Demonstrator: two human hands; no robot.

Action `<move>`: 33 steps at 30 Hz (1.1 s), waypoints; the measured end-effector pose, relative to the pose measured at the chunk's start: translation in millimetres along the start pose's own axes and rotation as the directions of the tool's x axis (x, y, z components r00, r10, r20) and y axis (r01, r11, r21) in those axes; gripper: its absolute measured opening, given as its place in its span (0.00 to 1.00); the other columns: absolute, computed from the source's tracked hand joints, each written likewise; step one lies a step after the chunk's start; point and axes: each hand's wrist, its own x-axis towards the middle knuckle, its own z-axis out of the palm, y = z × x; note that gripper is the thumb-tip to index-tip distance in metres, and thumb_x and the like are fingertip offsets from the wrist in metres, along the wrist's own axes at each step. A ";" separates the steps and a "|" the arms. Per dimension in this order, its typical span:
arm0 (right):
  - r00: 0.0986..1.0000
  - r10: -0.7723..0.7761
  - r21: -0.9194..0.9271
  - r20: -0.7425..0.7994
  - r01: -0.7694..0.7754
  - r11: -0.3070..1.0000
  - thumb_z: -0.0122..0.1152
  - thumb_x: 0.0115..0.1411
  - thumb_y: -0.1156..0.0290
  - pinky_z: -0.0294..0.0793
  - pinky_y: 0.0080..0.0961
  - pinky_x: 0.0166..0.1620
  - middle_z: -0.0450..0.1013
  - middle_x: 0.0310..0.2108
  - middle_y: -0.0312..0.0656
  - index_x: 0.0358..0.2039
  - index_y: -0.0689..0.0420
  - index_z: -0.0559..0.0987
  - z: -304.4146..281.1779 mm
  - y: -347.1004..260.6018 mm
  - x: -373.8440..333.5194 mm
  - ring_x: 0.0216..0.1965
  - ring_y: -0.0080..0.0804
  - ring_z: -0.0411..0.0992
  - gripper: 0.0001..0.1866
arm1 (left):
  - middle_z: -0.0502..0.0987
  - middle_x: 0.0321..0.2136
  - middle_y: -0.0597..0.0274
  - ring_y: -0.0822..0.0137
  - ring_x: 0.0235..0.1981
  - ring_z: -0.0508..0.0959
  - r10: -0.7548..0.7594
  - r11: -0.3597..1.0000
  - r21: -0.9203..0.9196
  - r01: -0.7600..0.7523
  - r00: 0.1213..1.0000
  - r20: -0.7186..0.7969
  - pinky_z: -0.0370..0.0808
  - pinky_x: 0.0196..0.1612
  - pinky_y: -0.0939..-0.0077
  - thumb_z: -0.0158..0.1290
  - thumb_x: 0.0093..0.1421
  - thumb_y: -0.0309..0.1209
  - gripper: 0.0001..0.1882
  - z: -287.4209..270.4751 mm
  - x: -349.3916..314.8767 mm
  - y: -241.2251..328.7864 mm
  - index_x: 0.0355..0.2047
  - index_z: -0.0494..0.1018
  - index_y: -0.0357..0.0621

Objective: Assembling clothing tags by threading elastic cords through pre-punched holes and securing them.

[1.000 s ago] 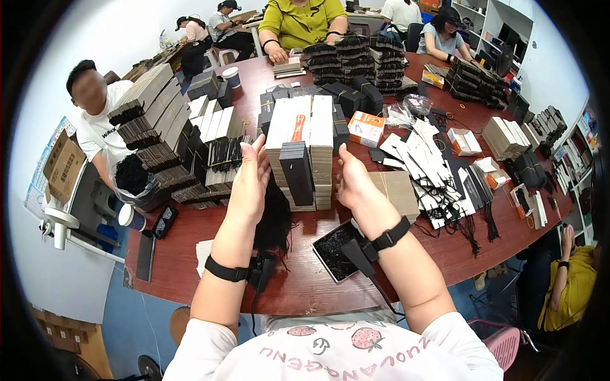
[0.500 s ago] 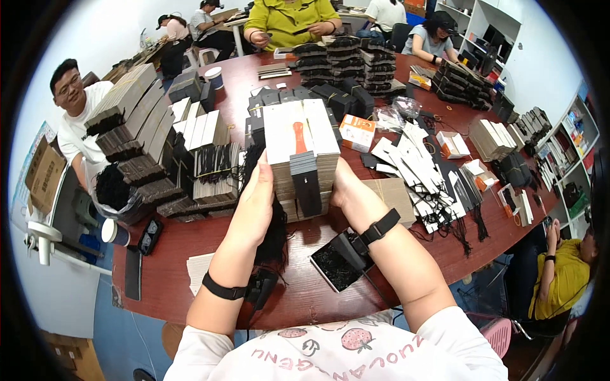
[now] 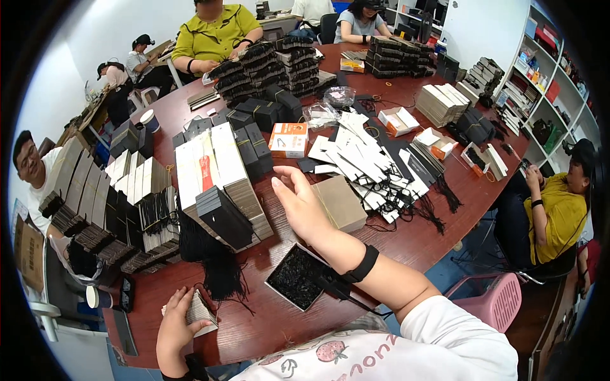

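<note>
My left hand (image 3: 178, 325), at the near left of the table, has its fingers and thumb around a small stack of pale cards (image 3: 202, 315). My right hand (image 3: 298, 206) is raised, fingers apart and holding nothing, between a tall block of pale card stacks (image 3: 230, 147) and a square tan card stack (image 3: 339, 204). Against the near side of the tall block stands a black card bundle (image 3: 223, 219). A red-orange object (image 3: 205, 173) lies on top of that block. Below it, black tassels (image 3: 223, 276) spill over the table.
Near my right wrist lies a shallow tray (image 3: 292, 279) of black bits. Banded card stacks (image 3: 79, 184) rise on the left, by a paper cup (image 3: 98, 297). Loose white strips (image 3: 362, 155) spread to the right. Co-workers sit around the red table (image 3: 254, 317).
Both hands have left the sides of the tall card block. My left hand came down onto the small card stack; my right opened away. The view has turned, shifting things leftward.
</note>
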 end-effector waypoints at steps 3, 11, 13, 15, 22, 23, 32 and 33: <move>0.997 -0.067 -0.060 -0.048 0.064 0.996 0.52 0.62 0.64 0.64 0.31 0.52 0.67 0.45 0.50 0.47 0.61 0.70 -2.7 0.5 -10.4 0.48 0.39 0.66 0.17 | 0.66 0.53 0.44 0.45 0.55 0.65 -0.011 0.997 -0.080 0.008 0.999 -0.034 0.60 0.59 0.58 0.66 0.38 0.34 0.40 0.1 -6.1 11.5 0.54 0.66 0.39; 0.981 -0.185 -0.028 -0.057 0.184 0.983 0.54 0.61 0.62 0.67 0.19 0.43 0.74 0.35 0.38 0.39 0.63 0.76 -44.3 -23.7 14.2 0.37 0.22 0.70 0.15 | 0.56 0.61 0.46 0.46 0.62 0.54 0.143 0.990 0.017 -0.143 0.988 -0.065 0.46 0.64 0.49 0.52 0.54 0.45 0.37 11.1 9.2 5.0 0.61 0.55 0.46; 0.984 -0.175 0.110 0.011 0.173 0.979 0.48 0.64 0.70 0.69 0.23 0.47 0.73 0.44 0.43 0.45 0.64 0.73 -52.3 -15.1 16.1 0.46 0.29 0.71 0.13 | 0.53 0.63 0.49 0.48 0.64 0.51 0.124 0.965 0.240 -0.108 0.991 -0.055 0.42 0.64 0.46 0.57 0.40 0.60 0.55 14.0 10.6 10.1 0.63 0.51 0.44; 0.987 -0.146 0.104 0.060 0.140 0.985 0.48 0.64 0.70 0.68 0.23 0.47 0.72 0.44 0.42 0.44 0.63 0.73 -52.3 -1.8 18.9 0.47 0.28 0.70 0.13 | 0.56 0.60 0.48 0.48 0.62 0.55 0.083 0.908 0.414 -0.064 0.996 -0.028 0.49 0.63 0.49 0.60 0.41 0.56 0.53 17.2 6.5 2.7 0.63 0.52 0.46; 0.993 -0.116 0.074 0.002 0.116 0.991 0.54 0.61 0.66 0.68 0.19 0.44 0.74 0.38 0.37 0.42 0.61 0.76 -31.1 -9.3 -0.6 0.40 0.21 0.71 0.13 | 0.67 0.47 0.49 0.49 0.50 0.67 0.024 0.997 0.076 -0.016 0.994 -0.111 0.65 0.52 0.62 0.69 0.35 0.38 0.45 12.6 15.7 -25.5 0.55 0.62 0.41; 0.993 -0.119 0.078 0.000 0.119 0.990 0.54 0.61 0.66 0.68 0.19 0.44 0.74 0.38 0.37 0.42 0.61 0.76 -29.7 -10.4 -2.7 0.40 0.21 0.71 0.13 | 0.67 0.47 0.49 0.49 0.50 0.67 0.025 0.997 0.080 -0.016 0.993 -0.113 0.65 0.52 0.62 0.69 0.35 0.38 0.45 10.2 18.0 -27.4 0.55 0.62 0.41; 0.981 -0.196 0.012 -0.008 0.196 0.980 0.54 0.61 0.70 0.69 0.19 0.43 0.73 0.37 0.37 0.42 0.62 0.75 -27.1 -22.7 -6.7 0.39 0.20 0.70 0.12 | 0.73 0.39 0.49 0.49 0.42 0.72 0.152 0.974 0.195 -0.112 0.967 -0.203 0.69 0.45 0.65 0.70 0.32 0.34 0.40 -10.0 12.4 9.1 0.47 0.65 0.37; 0.945 -0.326 0.005 -0.041 0.326 0.945 0.54 0.61 0.72 0.69 0.18 0.42 0.73 0.37 0.38 0.41 0.63 0.74 -25.3 -29.4 -13.2 0.38 0.20 0.71 0.11 | 0.73 0.38 0.50 0.50 0.40 0.72 0.180 0.974 0.173 -0.145 0.963 -0.201 0.69 0.44 0.65 0.70 0.32 0.34 0.39 -19.0 8.8 26.1 0.46 0.67 0.37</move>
